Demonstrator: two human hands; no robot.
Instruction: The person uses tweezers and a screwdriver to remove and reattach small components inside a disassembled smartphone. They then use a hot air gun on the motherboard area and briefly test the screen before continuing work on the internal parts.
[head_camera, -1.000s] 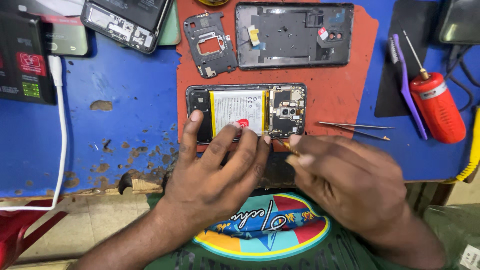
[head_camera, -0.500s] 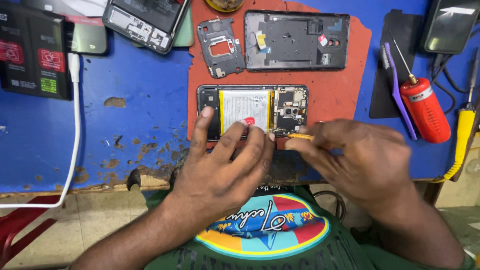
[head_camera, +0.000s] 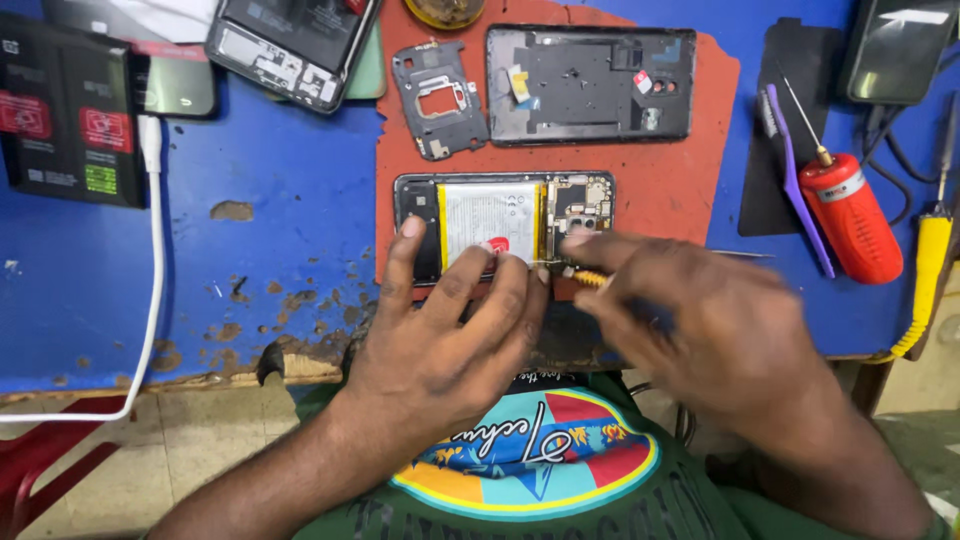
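Lying back-open on the red mat (head_camera: 690, 190), your opened phone (head_camera: 500, 225) shows a white, yellow-edged battery and bare circuit board. Your left hand (head_camera: 440, 340) presses spread fingers on it; your right hand (head_camera: 700, 330) pinches a yellow-handled tool (head_camera: 590, 279).
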